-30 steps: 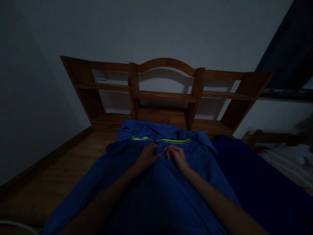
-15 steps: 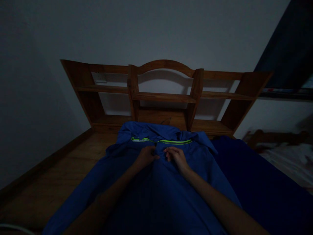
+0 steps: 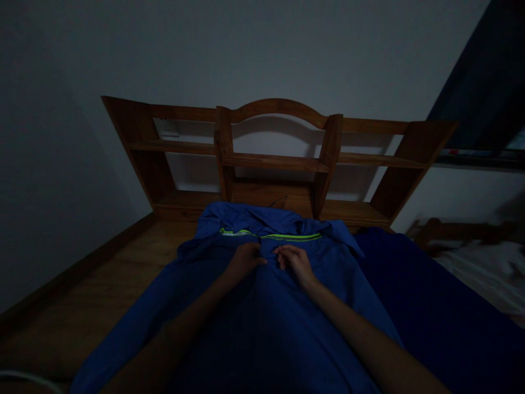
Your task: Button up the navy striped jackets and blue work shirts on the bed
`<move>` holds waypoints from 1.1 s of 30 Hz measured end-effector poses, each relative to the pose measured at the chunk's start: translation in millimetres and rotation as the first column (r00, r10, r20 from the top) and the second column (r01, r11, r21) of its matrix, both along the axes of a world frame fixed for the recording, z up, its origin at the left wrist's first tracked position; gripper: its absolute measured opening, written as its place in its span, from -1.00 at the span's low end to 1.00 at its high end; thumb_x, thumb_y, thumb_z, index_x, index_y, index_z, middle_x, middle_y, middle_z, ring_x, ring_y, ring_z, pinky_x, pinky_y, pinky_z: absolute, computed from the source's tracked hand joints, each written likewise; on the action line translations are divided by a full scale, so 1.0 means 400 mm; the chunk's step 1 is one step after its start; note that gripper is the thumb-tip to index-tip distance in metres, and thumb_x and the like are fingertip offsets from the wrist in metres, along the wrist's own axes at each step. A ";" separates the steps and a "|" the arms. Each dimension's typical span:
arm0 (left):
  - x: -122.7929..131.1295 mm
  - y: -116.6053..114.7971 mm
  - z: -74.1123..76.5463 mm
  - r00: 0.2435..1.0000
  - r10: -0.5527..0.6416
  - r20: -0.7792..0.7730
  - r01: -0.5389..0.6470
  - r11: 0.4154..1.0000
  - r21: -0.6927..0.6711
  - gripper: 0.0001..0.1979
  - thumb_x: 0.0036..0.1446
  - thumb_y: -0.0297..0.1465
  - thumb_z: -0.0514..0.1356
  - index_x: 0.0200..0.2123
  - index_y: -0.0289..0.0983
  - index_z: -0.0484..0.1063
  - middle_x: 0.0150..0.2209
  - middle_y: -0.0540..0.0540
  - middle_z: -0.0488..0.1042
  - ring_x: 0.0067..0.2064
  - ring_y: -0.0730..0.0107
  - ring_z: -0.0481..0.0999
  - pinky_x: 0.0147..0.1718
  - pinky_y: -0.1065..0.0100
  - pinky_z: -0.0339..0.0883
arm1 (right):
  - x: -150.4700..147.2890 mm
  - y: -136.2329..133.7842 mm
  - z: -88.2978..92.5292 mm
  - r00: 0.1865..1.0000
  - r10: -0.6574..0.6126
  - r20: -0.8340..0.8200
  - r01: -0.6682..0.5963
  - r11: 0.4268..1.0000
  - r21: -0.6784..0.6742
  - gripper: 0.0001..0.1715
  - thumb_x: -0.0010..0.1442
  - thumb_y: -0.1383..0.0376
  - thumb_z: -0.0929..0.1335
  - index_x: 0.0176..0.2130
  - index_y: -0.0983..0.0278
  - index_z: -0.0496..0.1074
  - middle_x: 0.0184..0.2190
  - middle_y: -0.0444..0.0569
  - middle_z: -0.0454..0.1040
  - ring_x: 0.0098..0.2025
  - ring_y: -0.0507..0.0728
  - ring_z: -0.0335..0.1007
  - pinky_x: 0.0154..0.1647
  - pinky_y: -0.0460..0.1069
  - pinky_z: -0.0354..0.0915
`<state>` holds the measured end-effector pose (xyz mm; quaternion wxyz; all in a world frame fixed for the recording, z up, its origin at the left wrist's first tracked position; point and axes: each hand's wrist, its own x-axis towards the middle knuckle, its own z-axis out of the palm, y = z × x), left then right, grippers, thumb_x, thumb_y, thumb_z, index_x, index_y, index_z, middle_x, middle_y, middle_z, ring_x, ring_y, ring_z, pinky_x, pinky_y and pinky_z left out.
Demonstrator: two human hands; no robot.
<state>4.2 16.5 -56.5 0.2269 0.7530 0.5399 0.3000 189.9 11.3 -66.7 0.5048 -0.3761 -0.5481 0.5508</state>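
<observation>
A blue jacket (image 3: 283,306) with a yellow-green and silver reflective strip (image 3: 291,237) across its chest lies spread out in front of me, its collar end toward the shelf. My left hand (image 3: 246,260) is closed at the jacket's front edge, just below the strip, its thumb pointing right. Opposite it, my right hand (image 3: 294,260) has its fingers bent and their tips pinched together at the fabric of the other front edge. A small gap separates the two hands. Dim light hides exactly what lies between the fingertips.
A wooden headboard with shelves (image 3: 274,163) stands against the wall behind the jacket. Wooden boards (image 3: 123,268) show at left. Dark blue cloth (image 3: 435,306) lies at right, with pale bedding (image 3: 488,268) beyond it. A white cable (image 3: 28,375) runs at the lower left.
Hardly anything differs. Both hands stay at the jacket's front, and the view has shifted very slightly.
</observation>
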 end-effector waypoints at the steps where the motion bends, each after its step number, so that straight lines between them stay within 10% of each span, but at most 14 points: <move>1: -0.001 0.001 0.000 1.000 -0.012 -0.006 0.012 1.000 -0.003 -0.81 -0.14 -0.31 0.30 -0.43 -0.29 0.44 -0.46 -0.01 0.45 -0.40 0.37 0.41 -0.44 0.43 0.12 | 0.000 0.000 0.000 1.000 -0.002 0.002 0.002 1.000 0.001 -0.71 0.10 0.20 0.30 -0.36 0.37 0.49 -0.58 -0.11 0.38 -0.63 -0.05 0.23 -0.57 -0.13 0.15; 20: -0.005 -0.007 0.004 0.944 -0.175 0.279 0.201 0.977 -0.068 -0.73 -0.08 -0.24 0.27 -0.40 -0.32 0.39 -0.47 0.02 0.42 -0.43 0.45 0.39 -0.46 0.47 0.19 | -0.004 -0.004 0.001 1.000 -0.003 0.030 0.003 1.000 -0.001 -0.73 0.07 0.22 0.28 -0.38 0.36 0.48 -0.58 -0.11 0.40 -0.63 -0.04 0.23 -0.57 -0.12 0.17; 33: 0.006 0.011 -0.010 0.788 0.004 0.615 0.210 0.938 -0.275 -0.59 -0.09 -0.07 0.23 -0.38 -0.31 0.30 -0.48 0.01 0.44 -0.48 0.44 0.44 -0.50 0.45 0.27 | -0.011 -0.011 -0.010 0.997 -0.013 0.083 0.006 0.996 0.084 -0.69 0.09 0.13 0.30 -0.26 0.31 0.36 -0.61 -0.18 0.36 -0.66 -0.03 0.23 -0.62 -0.13 0.16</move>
